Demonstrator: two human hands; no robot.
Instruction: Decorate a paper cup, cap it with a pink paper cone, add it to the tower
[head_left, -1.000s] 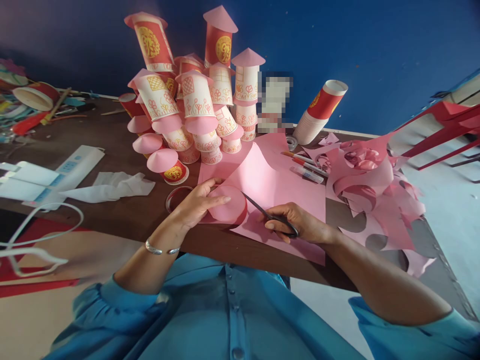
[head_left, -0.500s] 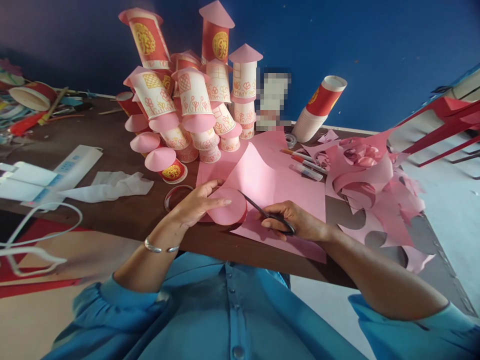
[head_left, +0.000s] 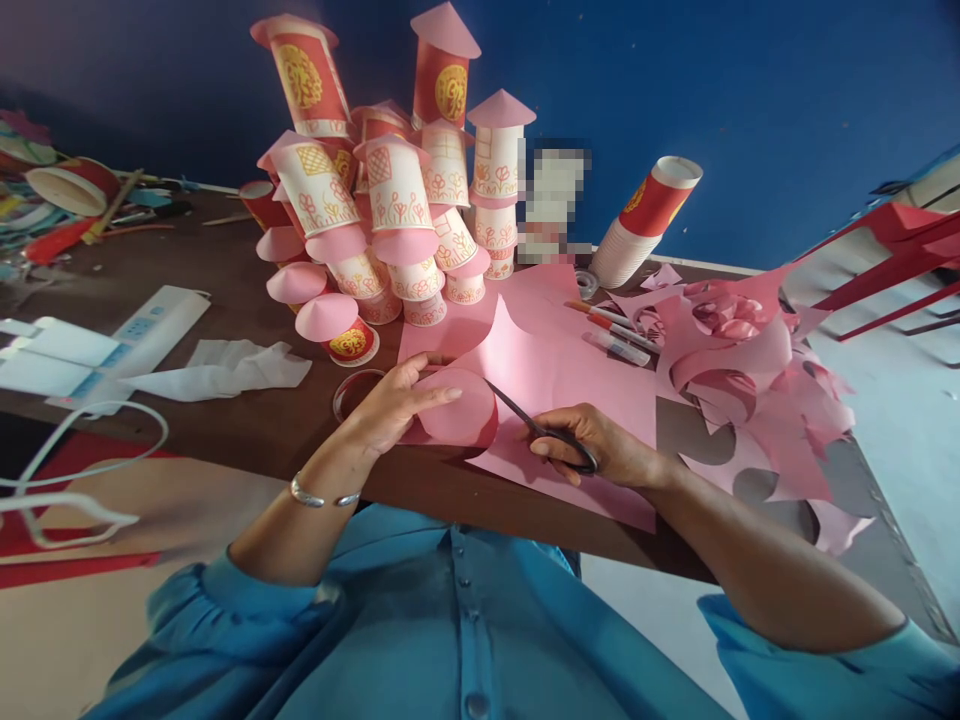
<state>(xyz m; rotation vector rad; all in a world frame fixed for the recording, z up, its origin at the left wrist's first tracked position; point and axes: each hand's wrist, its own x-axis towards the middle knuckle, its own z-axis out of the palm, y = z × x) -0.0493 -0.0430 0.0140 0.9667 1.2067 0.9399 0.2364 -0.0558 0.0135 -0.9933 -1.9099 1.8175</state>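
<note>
My left hand point(head_left: 405, 402) grips pink paper point(head_left: 461, 408) near the table's front edge, its thumb lying on top of a rounded part. Dark-handled scissors point(head_left: 566, 450) are in my right hand point(head_left: 600, 445), fingers closed round the handles. Their blades meet the paper at the curved edge of the rounded part, and a raised pink corner stands up behind them. More pink paper point(head_left: 607, 400) lies flat on the table under both hands. Beside my left wrist is a roll of tape point(head_left: 352, 392), partly hidden by the hand.
Decorated paper-cup towers point(head_left: 397, 190) with pink cone roofs stand at the back. Right of them are stacked cups point(head_left: 634, 225), markers point(head_left: 615, 347) and pink paper scraps point(head_left: 750, 380). A white power strip point(head_left: 142, 335) and crumpled white sheet point(head_left: 232, 367) lie at left.
The view has shifted slightly, so the table's things appear a little further right. Both hands keep their hold on the paper and the scissors, with little visible movement.
</note>
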